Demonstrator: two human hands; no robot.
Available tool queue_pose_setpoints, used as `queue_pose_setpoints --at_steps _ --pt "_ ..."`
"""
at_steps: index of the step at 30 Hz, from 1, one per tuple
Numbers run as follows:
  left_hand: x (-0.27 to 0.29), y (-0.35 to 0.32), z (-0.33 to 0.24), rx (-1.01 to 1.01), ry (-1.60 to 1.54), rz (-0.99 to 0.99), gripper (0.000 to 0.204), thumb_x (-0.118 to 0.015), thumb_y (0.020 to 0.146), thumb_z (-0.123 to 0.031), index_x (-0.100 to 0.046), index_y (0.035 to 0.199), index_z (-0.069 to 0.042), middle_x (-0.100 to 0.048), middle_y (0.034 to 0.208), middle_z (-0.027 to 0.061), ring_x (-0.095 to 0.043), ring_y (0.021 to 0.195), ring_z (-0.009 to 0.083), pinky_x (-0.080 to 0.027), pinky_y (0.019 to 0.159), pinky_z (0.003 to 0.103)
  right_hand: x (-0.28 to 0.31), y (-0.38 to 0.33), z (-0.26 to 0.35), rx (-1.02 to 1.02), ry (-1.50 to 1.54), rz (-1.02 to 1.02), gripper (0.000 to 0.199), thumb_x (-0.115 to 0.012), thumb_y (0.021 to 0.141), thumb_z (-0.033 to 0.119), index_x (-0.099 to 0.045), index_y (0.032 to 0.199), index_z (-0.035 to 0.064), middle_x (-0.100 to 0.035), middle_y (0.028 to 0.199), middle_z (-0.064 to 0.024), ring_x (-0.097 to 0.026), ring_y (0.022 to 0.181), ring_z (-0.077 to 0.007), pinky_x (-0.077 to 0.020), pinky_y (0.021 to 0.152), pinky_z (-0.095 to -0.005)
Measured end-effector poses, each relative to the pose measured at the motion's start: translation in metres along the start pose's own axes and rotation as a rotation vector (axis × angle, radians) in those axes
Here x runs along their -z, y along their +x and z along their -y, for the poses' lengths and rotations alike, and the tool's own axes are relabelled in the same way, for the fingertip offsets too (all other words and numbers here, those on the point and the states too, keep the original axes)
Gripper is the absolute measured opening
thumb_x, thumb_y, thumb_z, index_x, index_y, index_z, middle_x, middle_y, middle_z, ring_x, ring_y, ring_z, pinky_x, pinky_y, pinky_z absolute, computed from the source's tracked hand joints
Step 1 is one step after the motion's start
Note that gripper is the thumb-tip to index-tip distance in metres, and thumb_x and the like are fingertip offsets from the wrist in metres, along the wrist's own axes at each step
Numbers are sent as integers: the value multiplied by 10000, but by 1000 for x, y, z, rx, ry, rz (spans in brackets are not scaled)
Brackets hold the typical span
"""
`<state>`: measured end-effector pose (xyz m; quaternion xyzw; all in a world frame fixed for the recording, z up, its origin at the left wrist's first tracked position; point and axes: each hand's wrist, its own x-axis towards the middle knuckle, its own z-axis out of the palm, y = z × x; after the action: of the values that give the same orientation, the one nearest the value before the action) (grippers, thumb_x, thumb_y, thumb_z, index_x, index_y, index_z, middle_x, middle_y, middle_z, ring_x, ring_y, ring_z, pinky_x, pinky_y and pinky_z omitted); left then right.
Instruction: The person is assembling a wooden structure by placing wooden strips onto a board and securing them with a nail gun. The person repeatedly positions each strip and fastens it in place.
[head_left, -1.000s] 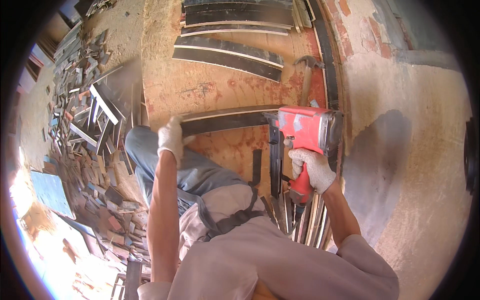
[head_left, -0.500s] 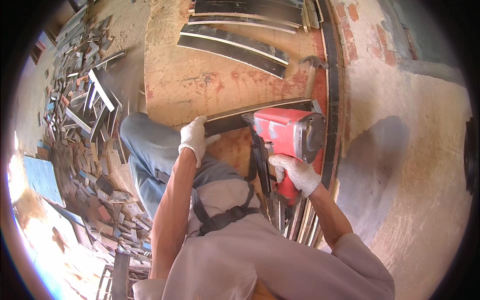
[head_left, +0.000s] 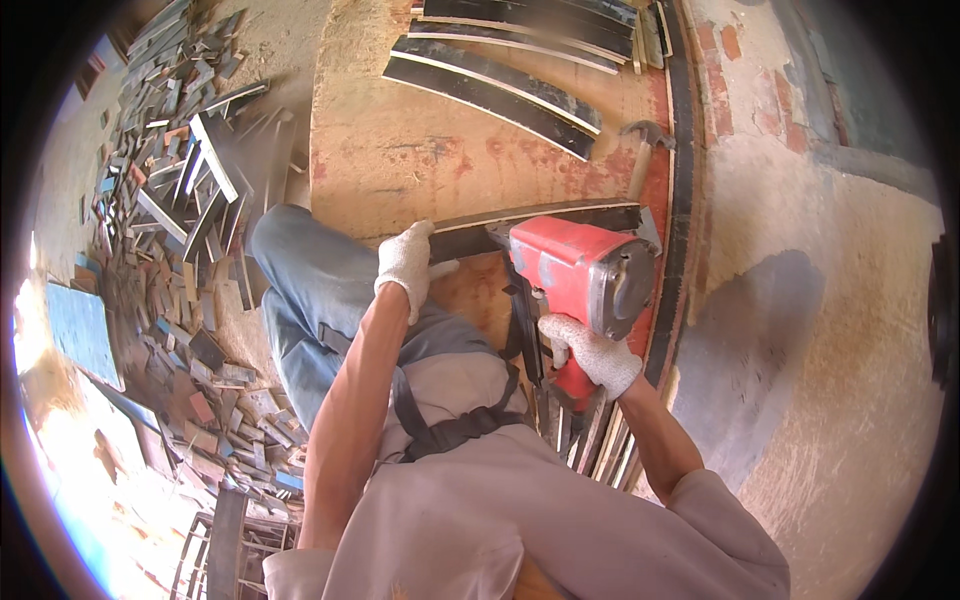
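My left hand, in a white glove, grips the near end of a dark curved strip of board lying across a reddish plywood sheet. My right hand, also gloved, is closed around the handle of a red nail gun. The gun's nose rests against the strip just right of my left hand. My bent knee in blue trousers lies beside the sheet.
Several more dark curved strips lie at the far end of the sheet. A hammer rests near the curved dark rim. A heap of wood offcuts covers the ground on the left. Loose slats lie under my right forearm.
My left hand has moved right from my knee onto the end of the dark strip and taken hold of it. The nail gun has stayed against the strip.
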<state>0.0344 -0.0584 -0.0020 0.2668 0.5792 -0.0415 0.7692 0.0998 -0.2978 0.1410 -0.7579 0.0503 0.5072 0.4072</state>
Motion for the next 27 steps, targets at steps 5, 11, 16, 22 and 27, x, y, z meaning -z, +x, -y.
queue_pose_setpoints --at_steps 5,11,16,22,27 --pt "0 -1 -2 21 23 -10 493 -614 1008 -244 -580 1358 102 -595 1345 172 -695 1051 320 -664 822 374 -10 12 -7 32 -39 58 233 -740 983 231 -675 854 49 -623 618 -26 -565 501 -130 -465 511 -352" --pt "0 9 2 9 -39 -35 284 -642 1019 -214 -652 1178 21 -595 993 109 -665 856 258 -685 665 406 -21 7 5 2 55 12 236 -714 962 168 -698 1160 38 -599 659 0 -544 534 -113 -439 534 -297" --pt "2 6 4 4 3 -4 366 -635 1015 -247 -633 1244 39 -604 1130 122 -680 916 262 -657 724 390 -18 12 -11 56 -95 22 248 -724 968 176 -697 1170 35 -605 647 -7 -561 529 -118 -454 534 -300" --pt "2 2 2 16 52 -25 517 -617 1006 -306 -619 1341 88 -630 1333 149 -700 994 265 -606 823 366 -28 27 -22 105 -223 52 297 -738 974 214 -680 1211 44 -626 738 -28 -585 639 -134 -465 617 -328" --pt "1 -1 1 -8 19 -40 487 -630 1007 -279 -637 1297 112 -645 1283 161 -698 988 262 -642 790 358 -21 19 -34 138 -248 18 514 -794 934 316 -626 1352 69 -671 1321 -114 -644 1191 -250 -488 1033 -456"
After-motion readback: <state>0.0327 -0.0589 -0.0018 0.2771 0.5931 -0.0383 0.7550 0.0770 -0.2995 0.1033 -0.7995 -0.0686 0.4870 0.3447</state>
